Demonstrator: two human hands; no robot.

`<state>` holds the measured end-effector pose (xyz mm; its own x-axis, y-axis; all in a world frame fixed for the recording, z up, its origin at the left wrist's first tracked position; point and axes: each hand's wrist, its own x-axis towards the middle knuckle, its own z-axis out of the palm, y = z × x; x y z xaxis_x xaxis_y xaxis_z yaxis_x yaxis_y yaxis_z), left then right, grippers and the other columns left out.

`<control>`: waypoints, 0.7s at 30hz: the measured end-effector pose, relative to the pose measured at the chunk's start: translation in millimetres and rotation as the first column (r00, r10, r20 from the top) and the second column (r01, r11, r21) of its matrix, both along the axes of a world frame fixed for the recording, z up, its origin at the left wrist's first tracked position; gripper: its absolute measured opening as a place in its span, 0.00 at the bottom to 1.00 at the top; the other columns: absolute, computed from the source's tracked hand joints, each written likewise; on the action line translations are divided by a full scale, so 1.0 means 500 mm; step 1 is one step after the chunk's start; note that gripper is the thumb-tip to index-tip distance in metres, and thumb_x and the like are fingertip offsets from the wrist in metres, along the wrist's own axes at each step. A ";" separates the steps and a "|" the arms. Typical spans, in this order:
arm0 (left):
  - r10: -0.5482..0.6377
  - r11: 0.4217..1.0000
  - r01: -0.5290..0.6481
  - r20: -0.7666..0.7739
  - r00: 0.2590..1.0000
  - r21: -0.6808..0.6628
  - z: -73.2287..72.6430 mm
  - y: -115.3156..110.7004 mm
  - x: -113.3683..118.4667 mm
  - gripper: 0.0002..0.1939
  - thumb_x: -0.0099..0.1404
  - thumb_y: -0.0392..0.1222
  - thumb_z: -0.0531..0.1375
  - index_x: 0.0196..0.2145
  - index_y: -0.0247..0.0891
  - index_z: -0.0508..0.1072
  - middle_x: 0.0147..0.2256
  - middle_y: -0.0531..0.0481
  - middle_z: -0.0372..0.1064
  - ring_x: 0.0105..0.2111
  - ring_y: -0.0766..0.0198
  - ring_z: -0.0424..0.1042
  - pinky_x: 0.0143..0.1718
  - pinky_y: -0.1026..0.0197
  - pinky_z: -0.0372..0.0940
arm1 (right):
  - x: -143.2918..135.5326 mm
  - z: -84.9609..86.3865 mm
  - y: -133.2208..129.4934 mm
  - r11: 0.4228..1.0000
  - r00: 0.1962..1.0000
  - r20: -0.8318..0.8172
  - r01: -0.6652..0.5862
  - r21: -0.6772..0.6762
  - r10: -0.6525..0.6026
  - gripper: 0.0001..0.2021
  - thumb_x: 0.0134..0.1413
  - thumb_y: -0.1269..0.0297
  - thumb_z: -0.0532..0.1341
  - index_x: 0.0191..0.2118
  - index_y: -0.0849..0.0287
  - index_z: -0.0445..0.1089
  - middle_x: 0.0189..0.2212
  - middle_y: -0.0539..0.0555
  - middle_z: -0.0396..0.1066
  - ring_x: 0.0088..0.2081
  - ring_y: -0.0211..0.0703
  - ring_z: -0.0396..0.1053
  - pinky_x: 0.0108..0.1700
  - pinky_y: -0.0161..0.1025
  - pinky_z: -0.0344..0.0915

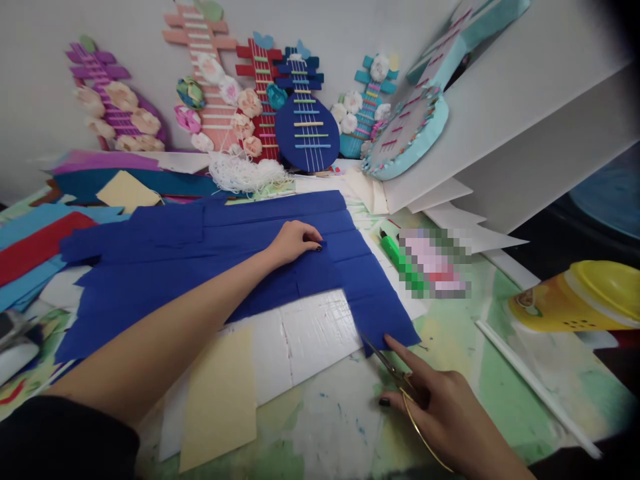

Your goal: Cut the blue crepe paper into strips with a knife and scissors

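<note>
A large sheet of dark blue crepe paper (250, 223) lies creased across the work surface, with a notch out of its near edge. My left hand (295, 241) is closed on the paper in a pinch, thumb and fingers together at its middle right. In my right hand (443, 400) is a pair of scissors (393, 370) with gold handles. Their blades reach the near right strip of the blue paper, and my index finger rests near that strip's lower edge. White board (320, 330) shows through the notch, beside a pale yellow paper piece (220, 400).
Several decorated paper instruments, among them a blue lute (307, 133), lean on the back wall. White string (245, 172) is heaped before them. To the right are a green cutter (397, 260), a yellow cup (580, 297) and a white stick (535, 387). Red paper (40, 250) lies left.
</note>
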<state>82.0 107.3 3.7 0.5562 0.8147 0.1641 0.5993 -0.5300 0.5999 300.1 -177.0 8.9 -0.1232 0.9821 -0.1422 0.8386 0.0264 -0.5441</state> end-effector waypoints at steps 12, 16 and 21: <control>0.279 0.930 -0.156 -0.365 0.888 0.332 0.006 0.009 -0.130 0.25 0.66 0.43 0.57 0.58 0.34 0.62 0.60 0.34 0.55 0.61 0.42 0.50 0.57 0.41 0.49 | 0.145 -0.039 -0.070 0.957 0.983 0.075 0.142 0.253 -0.165 0.19 0.54 0.57 0.59 0.52 0.53 0.73 0.33 0.54 0.79 0.29 0.46 0.77 0.27 0.34 0.71; 0.376 0.910 -0.238 -0.437 0.817 0.338 0.006 0.060 -0.197 0.28 0.68 0.47 0.54 0.62 0.33 0.56 0.63 0.34 0.49 0.63 0.42 0.44 0.58 0.40 0.46 | 0.190 -0.051 -0.059 0.939 0.981 0.123 0.104 0.329 -0.151 0.17 0.55 0.63 0.56 0.49 0.52 0.75 0.38 0.56 0.79 0.34 0.49 0.77 0.31 0.38 0.73; 0.444 0.896 -0.356 -0.494 0.747 0.267 0.011 0.139 -0.253 0.28 0.67 0.55 0.54 0.57 0.34 0.63 0.58 0.30 0.58 0.60 0.36 0.50 0.54 0.35 0.51 | 0.211 -0.053 -0.026 0.926 0.969 0.229 -0.005 0.379 -0.088 0.16 0.57 0.65 0.53 0.45 0.53 0.77 0.32 0.59 0.77 0.31 0.48 0.75 0.29 0.40 0.72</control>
